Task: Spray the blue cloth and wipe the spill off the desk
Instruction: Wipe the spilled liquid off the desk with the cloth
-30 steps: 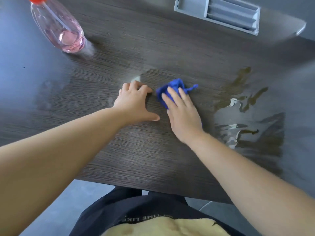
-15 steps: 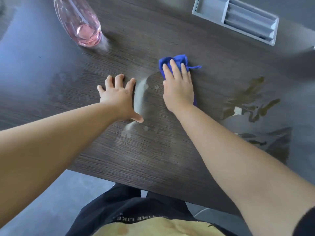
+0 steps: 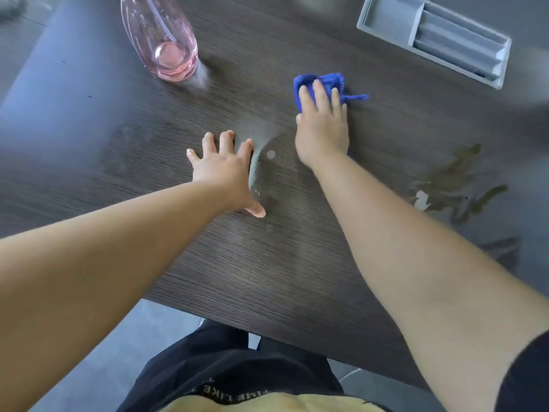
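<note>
My right hand [image 3: 322, 126] presses flat on the crumpled blue cloth [image 3: 329, 81], fingers straight, on the dark wood desk [image 3: 208, 263]. The cloth shows beyond my fingertips; the rest lies under my palm. My left hand [image 3: 222, 171] rests spread flat on the desk to the left, holding nothing. A pale wet streak [image 3: 258, 162] runs between the two hands. A brownish spill [image 3: 448, 185] with a white scrap in it lies to the right of my right forearm. The pink spray bottle [image 3: 166, 40] stands at the far left, its top out of frame.
A grey plastic organiser tray [image 3: 433, 37] sits at the far right of the desk. The desk's near edge [image 3: 237, 328] runs just in front of my legs, with grey floor below it.
My right hand has pushed the blue cloth away from me across the desk, leaving a wet streak. My left hand has opened flat and shifted slightly left. The camera has tilted.
</note>
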Tool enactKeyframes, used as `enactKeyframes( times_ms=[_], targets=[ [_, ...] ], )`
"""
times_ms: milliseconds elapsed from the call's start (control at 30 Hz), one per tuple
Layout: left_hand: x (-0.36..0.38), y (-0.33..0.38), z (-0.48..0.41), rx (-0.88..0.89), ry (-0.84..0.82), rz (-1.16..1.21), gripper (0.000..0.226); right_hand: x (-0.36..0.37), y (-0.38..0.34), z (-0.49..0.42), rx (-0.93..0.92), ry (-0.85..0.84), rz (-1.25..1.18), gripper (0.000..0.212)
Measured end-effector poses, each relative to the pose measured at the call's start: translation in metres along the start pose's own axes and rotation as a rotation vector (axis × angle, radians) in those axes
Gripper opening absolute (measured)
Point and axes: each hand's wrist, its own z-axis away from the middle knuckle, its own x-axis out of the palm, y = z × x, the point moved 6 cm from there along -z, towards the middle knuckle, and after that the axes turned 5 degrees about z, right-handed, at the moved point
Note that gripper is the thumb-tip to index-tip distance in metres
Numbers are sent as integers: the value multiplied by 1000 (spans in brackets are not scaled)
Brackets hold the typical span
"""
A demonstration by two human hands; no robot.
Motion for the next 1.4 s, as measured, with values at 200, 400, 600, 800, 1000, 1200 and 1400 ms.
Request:
enactKeyframes(
  times_ms=[200, 400, 600, 800, 1000, 1200, 1400],
  targets=[
    [-2, 0, 1, 19, 14, 7, 129, 18, -5, 146, -442, 1, -22, 47],
    [-2, -1, 5, 22, 31, 51, 128, 9, 56, 92, -44, 17, -64, 45],
    [4, -5, 10, 32, 77, 159, 120, 19, -15, 131, -91, 82, -117, 46],
    [9, 45, 35, 210, 221, 271, 79, 26, 54, 221, -203, -15, -23, 52],
    [30, 121, 46, 349, 144, 116, 77, 15, 94, 157, 318, -32, -137, 50],
    [33, 128, 38, 352, 192, 105, 64, 31, 61, 251, 110, -27, -51, 60],
    [44, 127, 35, 354, 110, -41, 83, 31, 91, 211, 152, -47, -64, 56]
  ],
)
